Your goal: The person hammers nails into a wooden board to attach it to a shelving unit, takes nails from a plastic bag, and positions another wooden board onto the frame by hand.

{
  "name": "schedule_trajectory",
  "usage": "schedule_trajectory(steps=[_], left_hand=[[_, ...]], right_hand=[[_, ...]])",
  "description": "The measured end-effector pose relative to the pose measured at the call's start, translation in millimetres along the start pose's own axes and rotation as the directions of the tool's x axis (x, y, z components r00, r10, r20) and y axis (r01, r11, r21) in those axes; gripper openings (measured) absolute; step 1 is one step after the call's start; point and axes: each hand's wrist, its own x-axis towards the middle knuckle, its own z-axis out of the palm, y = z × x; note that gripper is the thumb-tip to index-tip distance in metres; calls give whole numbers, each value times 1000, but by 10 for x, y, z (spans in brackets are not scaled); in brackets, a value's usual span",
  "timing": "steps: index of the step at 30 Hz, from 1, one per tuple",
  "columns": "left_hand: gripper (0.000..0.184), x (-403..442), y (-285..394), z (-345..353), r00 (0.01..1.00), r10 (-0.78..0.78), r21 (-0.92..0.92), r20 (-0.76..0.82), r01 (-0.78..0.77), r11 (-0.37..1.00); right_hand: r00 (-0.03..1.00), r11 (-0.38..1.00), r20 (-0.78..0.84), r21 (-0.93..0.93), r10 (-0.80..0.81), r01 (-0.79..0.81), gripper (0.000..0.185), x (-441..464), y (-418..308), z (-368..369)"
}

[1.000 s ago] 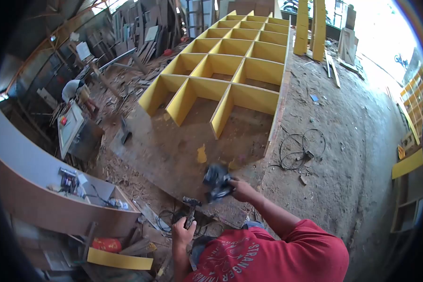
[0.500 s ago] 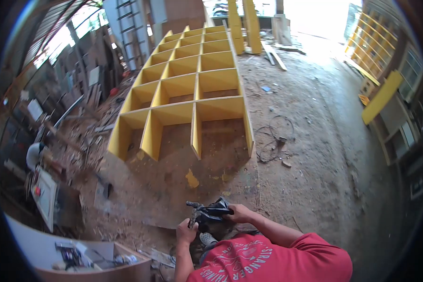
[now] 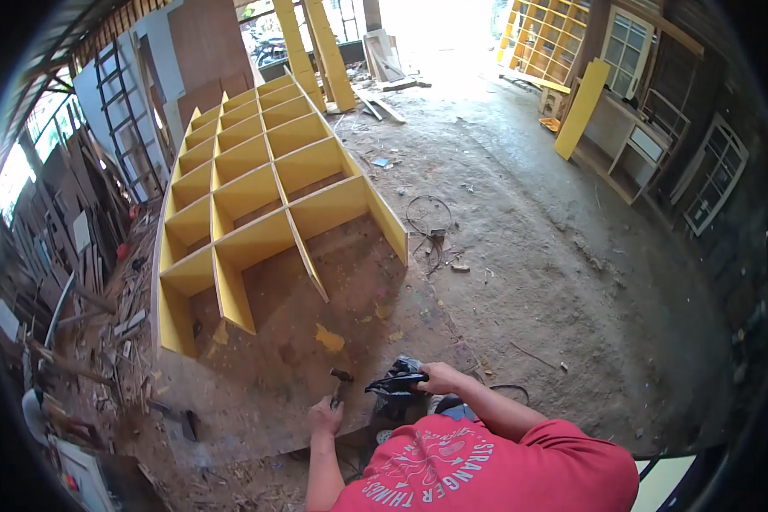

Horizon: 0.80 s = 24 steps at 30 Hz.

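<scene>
"What could go wrong for you from here?"

"The unsupported divider ends worry me most. Your yellow grid (image 3: 252, 235) lies on the worn board (image 3: 273, 367), and those ends jut towards the board's near edge. A careless knock from the hammer (image 3: 339, 391) could chip or bend one. The hammer head is also near the dark, glossy bundle (image 3: 397, 381), so bringing your hands together quickly could make them strike each other."

"Could I drop anything?"

"Possibly the bundle. It looks loose and floppy, and you have it from one side, so it could sag or slip. The cable (image 3: 436, 232) on the ground beyond the board's right edge could catch your foot if you walk round that way."

"And my hands?"

"Your left hand (image 3: 325, 416) is closed round the hammer's handle, fingers curled in, above the board's near edge. The head points away from you, raised clear of the grid. Your right hand (image 3: 441, 378) is closed on the right side of the bundle, near the board's near right corner. I can't tell how tightly the fingers press, or what the bundle is."

"Anything else nearby?"

"A dark metal tool (image 3: 181, 421) lies by the board's near left corner, apart from both hands."
</scene>
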Motion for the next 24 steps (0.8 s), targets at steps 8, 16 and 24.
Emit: schedule_trajectory(steps=[8,16,24], left_hand=[[43,-66,-257,217,998,50,148,-35,-44,988],[44,-206,-378,238,999,16,75,-33,-14,997],[46,-38,-826,259,991,4,0,132,-4,1000]], right_hand=[[986,989,126,-94,-106,118,56,146,175,0],[964,975,199,-95,-178,199,58,340,201,-1],[978,993,195,-74,-76,92,59,390,81,-128]])
